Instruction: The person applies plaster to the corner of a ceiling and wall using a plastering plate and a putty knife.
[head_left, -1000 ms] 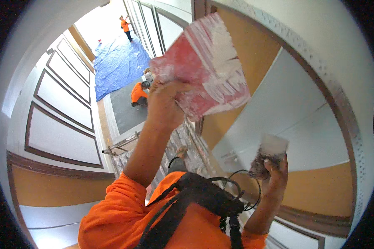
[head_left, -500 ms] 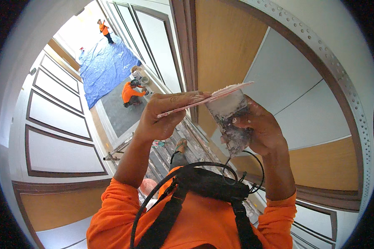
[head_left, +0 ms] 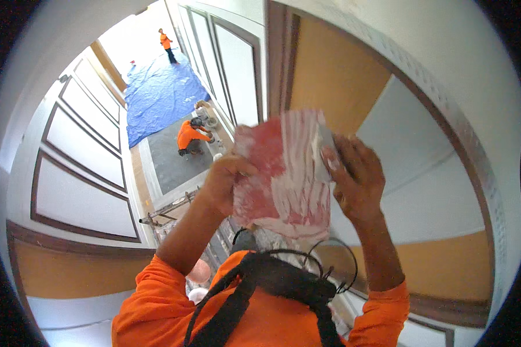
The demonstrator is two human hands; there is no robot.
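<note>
The left hand (head_left: pixel 224 180) clasps a red board (head_left: pixel 261 151); the right hand (head_left: pixel 360 178) pinches a scraper (head_left: pixel 323 155) against its edge. Tilting the board steeply could shed white paste (head_left: pixel 298 173).

A building interior under finishing work is indicated by the blue tarp (head_left: pixel 162 95) spread over the floor (head_left: pixel 165 162), the scaffold (head_left: pixel 217 246) set between panelled walls (head_left: pixel 84 194), the buckets (head_left: pixel 211 121) placed by a crouching worker (head_left: pixel 187 136) in orange, and the red board (head_left: pixel 263 153) smeared with pale paste (head_left: pixel 298 194).
</note>
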